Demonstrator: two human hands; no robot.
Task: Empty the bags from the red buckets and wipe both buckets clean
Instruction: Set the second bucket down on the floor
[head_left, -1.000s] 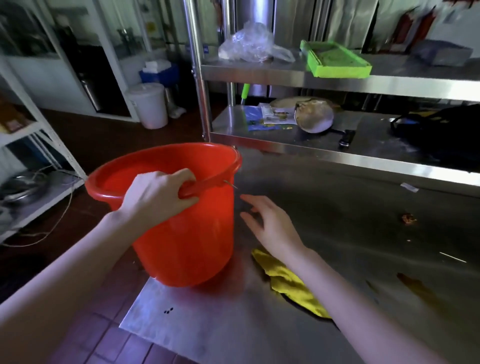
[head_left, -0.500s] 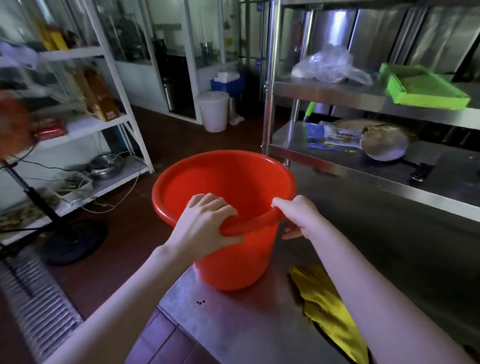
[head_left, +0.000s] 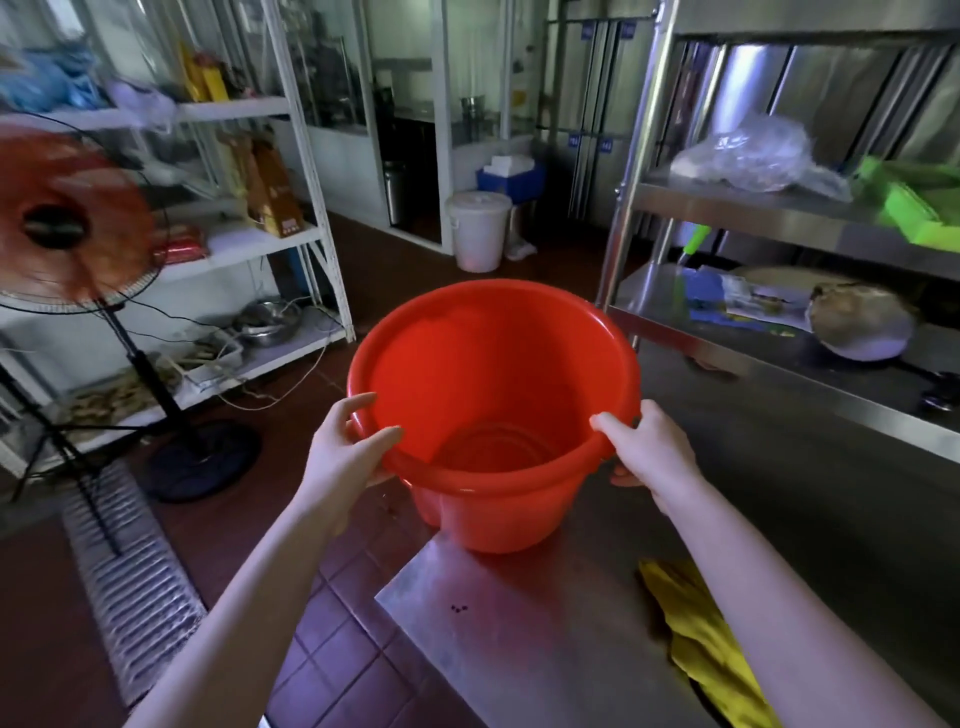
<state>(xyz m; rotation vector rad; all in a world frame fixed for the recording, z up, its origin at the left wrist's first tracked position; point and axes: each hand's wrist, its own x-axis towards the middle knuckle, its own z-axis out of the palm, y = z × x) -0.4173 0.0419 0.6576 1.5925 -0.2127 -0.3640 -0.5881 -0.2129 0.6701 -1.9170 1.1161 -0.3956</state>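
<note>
One red bucket (head_left: 493, 374) at the corner of the steel surface (head_left: 519, 634), no bag inside: emptying looks done here. Left hand (head_left: 345, 452) and right hand (head_left: 649, 457) hold opposite rims, fingers clamped. The yellow cloth (head_left: 701, 639) lies nearby, unheld; wiping probably remains. Second bucket not in view.

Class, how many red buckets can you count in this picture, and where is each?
1. The red bucket is at the corner of the steel table, its rim gripped by the left hand and the right hand. A second may be out of view.
</note>
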